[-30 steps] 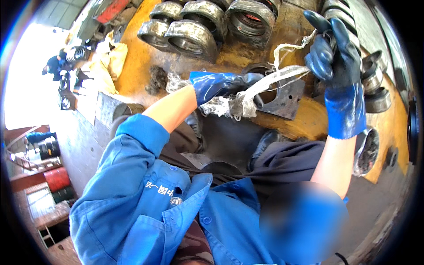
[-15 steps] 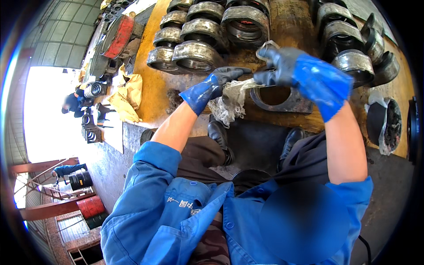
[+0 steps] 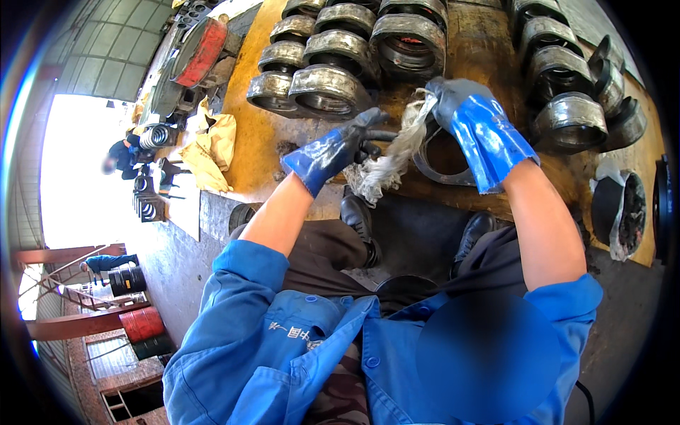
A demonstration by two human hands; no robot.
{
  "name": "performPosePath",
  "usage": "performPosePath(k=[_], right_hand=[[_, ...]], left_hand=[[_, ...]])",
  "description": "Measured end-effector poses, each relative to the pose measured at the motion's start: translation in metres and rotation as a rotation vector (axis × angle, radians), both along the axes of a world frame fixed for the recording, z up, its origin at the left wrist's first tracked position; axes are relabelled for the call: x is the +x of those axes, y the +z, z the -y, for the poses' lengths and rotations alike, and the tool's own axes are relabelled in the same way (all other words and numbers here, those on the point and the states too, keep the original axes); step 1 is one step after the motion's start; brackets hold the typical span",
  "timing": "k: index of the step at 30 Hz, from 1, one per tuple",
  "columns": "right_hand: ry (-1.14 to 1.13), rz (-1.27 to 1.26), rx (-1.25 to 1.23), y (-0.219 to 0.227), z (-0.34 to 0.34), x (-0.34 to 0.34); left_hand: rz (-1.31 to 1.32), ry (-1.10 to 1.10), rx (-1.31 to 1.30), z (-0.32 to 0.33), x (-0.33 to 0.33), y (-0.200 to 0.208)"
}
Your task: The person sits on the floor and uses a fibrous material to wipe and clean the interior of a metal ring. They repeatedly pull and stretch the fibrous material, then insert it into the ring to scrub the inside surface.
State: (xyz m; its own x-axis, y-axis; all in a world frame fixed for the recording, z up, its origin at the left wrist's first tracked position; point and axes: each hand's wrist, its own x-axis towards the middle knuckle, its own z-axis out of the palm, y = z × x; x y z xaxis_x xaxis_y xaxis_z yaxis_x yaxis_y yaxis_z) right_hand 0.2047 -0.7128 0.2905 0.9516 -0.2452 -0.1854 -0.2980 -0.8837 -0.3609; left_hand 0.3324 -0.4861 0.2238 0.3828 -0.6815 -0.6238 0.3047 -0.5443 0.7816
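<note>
From my end, the pale fibre bundle has just gone from hanging under the left hand to slanting up between both; I judge that this puts more of the hold on the right hand, which pinches the upper end. My left is partly curled beside the lower part, and I cannot tell whether it grips. The bundle sits left of and below the right hand, just beside a dark holed plate near the table's edge. Beyond, metal collars stand in rows.
</note>
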Motion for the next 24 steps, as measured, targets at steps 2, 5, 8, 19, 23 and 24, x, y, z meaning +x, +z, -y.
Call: performPosePath(k=[2,5,8,19,23,24], right_hand=[[-0.072,0.218,0.08,-0.016,0.007,0.0],[-0.098,0.261,0.186,-0.022,0.003,0.008],[-0.039,0.288,0.146,-0.028,0.003,0.008],[0.179,0.607,0.045,-0.024,-0.004,-0.001],[0.293,0.716,-0.02,-0.022,-0.004,0.002],[0.292,0.624,-0.032,-0.014,-0.006,-0.001]], left_hand=[[-0.122,0.003,0.01,0.002,-0.01,-0.001],[-0.177,-0.025,-0.016,-0.005,-0.011,-0.008],[-0.017,0.007,0.037,-0.002,-0.018,0.005],[0.375,-0.173,0.13,0.02,0.013,0.028],[-0.073,-0.075,-0.168,0.026,-0.007,0.036],[-0.224,-0.064,-0.238,0.028,-0.014,0.037]])
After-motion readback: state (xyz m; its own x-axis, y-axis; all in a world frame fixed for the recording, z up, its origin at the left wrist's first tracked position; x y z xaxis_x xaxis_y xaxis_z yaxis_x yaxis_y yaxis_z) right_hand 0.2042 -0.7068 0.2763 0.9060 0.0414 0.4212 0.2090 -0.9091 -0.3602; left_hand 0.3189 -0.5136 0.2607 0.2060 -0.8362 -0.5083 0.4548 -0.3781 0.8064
